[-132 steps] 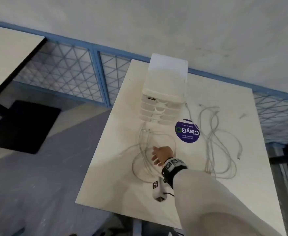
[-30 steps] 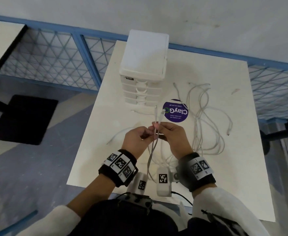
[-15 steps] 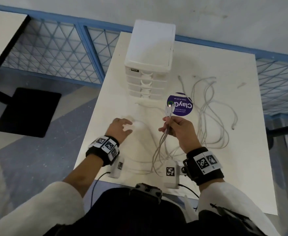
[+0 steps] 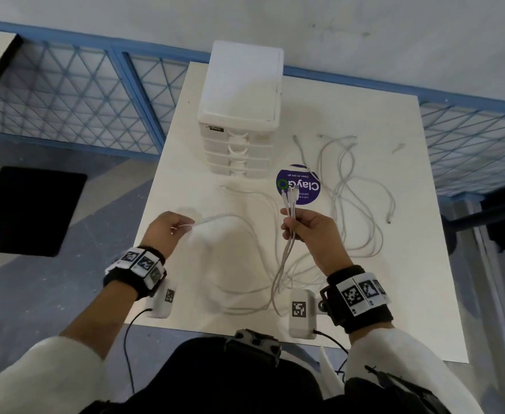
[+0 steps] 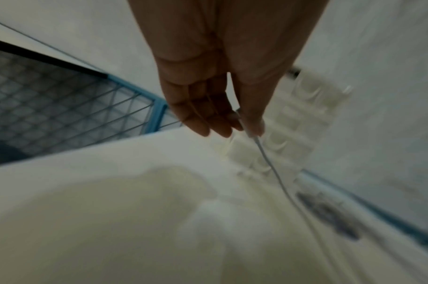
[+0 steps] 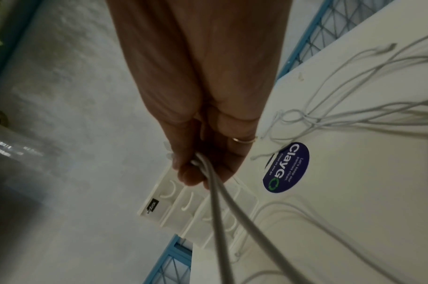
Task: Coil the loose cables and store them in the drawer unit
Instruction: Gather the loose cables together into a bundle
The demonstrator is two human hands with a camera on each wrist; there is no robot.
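A white drawer unit (image 4: 240, 115) stands at the back of the white table (image 4: 409, 294), all its drawers closed; it also shows as the drawer unit (image 6: 191, 209) and the drawer unit (image 5: 293, 123). My right hand (image 4: 308, 231) grips a bunch of white cable ends (image 4: 290, 195) upright, the cables (image 6: 217, 201) trailing down from my fist. My left hand (image 4: 167, 231) pinches one end of a white cable (image 4: 227, 218) between thumb and fingertips; the cable (image 5: 269, 159) runs away from it. Another loose tangle of cables (image 4: 355, 198) lies on the table's right half.
A round purple sticker (image 4: 299, 185) lies on the table in front of the drawer unit. Blue mesh railing (image 4: 74, 94) runs behind and left of the table, with floor below. The table's left edge is just under my left hand.
My left hand has lifted from the table's left side, now pinching a cable end. My right hand stays up holding the cable ends.
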